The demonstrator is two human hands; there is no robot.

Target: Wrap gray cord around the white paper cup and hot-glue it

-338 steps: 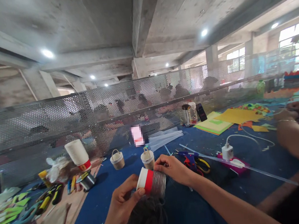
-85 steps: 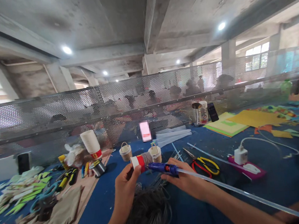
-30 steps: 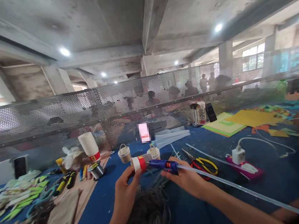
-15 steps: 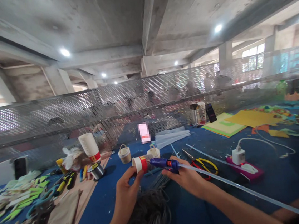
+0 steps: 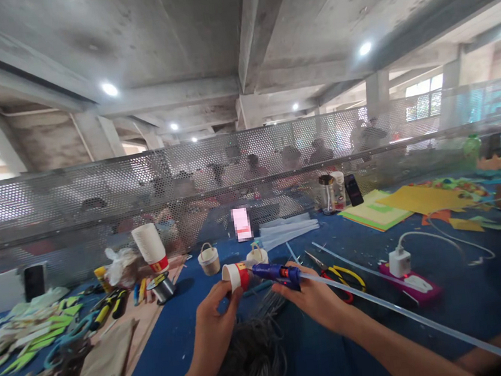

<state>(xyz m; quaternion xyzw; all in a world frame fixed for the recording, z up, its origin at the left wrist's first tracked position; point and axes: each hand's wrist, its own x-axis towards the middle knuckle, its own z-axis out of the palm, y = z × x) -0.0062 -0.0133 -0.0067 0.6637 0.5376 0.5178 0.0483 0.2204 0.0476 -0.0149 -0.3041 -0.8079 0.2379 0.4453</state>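
1. Now, a small red-and-white paper cup (image 5: 234,275) is pinched in the closed left hand (image 5: 215,325), above the blue table's near edge (image 5: 169,348).
2. A blue glue gun (image 5: 277,273), clear stick trailing, is gripped by the closed right hand (image 5: 314,299), nozzle touching the cup.
3. Gluing seems underway; steady trigger pressure is called for next.

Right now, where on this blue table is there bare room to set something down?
Bare blue cloth lies between the stack of cups and the left hand, and right of the pink power strip beyond the long glue stick. Crowded: the tools at left and the scissors by the right hand.
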